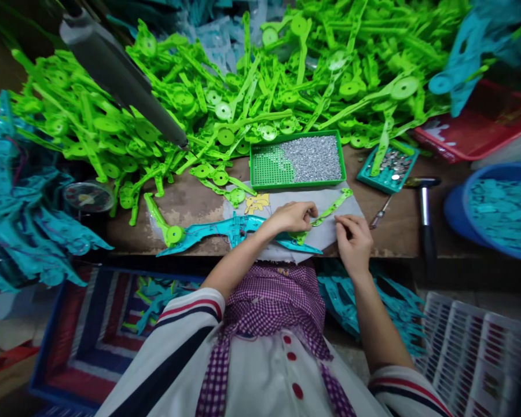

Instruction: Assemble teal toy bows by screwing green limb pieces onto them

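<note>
My left hand presses down with curled fingers on a long green plastic strip that lies over a teal plastic part on a white cloth at the table's front edge. My right hand sits just right of it, fingers pinched together near the strip; whether it holds anything small is hidden. A green tray with small silver pieces stands right behind the hands.
A big heap of green plastic parts fills the back of the table. Teal parts pile up at left. A small teal tray of metal discs, a hammer, a blue tub and a red tray stand at right. A grey bar crosses upper left.
</note>
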Demonstrator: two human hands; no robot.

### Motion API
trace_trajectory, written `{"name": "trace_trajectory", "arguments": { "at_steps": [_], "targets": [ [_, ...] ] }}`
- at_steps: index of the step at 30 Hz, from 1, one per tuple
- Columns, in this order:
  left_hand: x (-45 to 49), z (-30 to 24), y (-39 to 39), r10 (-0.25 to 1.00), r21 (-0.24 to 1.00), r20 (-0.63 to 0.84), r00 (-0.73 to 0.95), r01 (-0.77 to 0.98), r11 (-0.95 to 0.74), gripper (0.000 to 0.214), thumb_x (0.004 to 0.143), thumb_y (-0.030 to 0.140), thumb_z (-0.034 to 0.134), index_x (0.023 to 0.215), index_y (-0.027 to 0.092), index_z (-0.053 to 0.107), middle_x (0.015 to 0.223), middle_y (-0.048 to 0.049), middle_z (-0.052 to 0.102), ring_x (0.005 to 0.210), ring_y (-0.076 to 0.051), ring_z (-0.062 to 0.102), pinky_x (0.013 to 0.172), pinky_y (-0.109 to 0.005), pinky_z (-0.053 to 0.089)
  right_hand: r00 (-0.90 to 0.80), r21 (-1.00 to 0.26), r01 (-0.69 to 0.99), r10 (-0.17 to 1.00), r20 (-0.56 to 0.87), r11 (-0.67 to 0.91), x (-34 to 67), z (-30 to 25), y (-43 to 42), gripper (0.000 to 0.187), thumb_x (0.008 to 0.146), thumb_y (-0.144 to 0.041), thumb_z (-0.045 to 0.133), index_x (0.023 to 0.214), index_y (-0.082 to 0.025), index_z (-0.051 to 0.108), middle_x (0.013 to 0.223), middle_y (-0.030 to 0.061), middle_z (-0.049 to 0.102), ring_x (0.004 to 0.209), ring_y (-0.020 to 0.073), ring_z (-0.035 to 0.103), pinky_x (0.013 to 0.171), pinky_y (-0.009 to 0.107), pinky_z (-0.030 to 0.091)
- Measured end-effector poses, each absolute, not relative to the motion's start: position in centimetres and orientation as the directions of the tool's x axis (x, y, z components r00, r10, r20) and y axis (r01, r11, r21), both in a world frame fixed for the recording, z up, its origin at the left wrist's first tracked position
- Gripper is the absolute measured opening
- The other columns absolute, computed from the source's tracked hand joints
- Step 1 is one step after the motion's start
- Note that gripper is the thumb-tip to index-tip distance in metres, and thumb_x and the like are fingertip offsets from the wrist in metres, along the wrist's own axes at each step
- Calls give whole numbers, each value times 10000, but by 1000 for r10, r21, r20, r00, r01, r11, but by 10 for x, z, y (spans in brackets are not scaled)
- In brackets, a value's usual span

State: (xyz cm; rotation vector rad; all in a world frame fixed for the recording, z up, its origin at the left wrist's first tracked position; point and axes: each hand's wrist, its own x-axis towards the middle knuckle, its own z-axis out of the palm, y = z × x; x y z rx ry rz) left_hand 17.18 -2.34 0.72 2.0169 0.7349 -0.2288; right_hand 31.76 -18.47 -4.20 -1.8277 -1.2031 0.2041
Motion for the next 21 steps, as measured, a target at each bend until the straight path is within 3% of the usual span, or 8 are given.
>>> {"name": "trace_trajectory", "arguments": {
  "at_steps": [4, 10, 16, 21],
  "targets": [
    [171, 10, -30, 434, 696, -436, 788, 601, -393, 514, 772, 203, 639, 1281, 271, 623, 981, 19, 748, 932, -182, 668, 798, -320, 480, 434, -664, 736, 846, 310, -134, 316, -44, -182, 304, 977, -309, 516, 1147, -211, 748, 1069, 116, 696, 1021, 247, 663, 948, 429, 540],
    [170, 12, -33, 457, 687, -427, 780, 609, -396, 523, 783, 238, 656, 1303, 285, 633, 1037, 14, 749, 989, -200, 670, 841, -342, 496, 380, -550, 819, 874, 303, -166, 315, -48, -178, 329, 992, -319, 484, 1158, -196, 740, 1072, 131, 716, 997, 267, 646, 939, 446, 524],
    [170, 9, -36, 472, 672, -416, 777, 613, -416, 491, 818, 266, 647, 1307, 304, 654, 1073, 11, 744, 1041, -207, 669, 901, -350, 508, 418, -658, 739, 865, 277, -146, 315, -31, -184, 319, 975, -349, 519, 1170, -200, 723, 1107, 121, 714, 1036, 249, 665, 936, 426, 545],
    [169, 11, -37, 461, 684, -402, 791, 594, -422, 496, 807, 263, 664, 1302, 302, 664, 1108, -6, 743, 1060, -229, 673, 906, -361, 517, 530, -727, 673, 773, 347, -135, 301, 6, -164, 284, 957, -388, 575, 1092, -206, 746, 1048, 99, 723, 917, 224, 683, 848, 397, 566]
  ]
}}
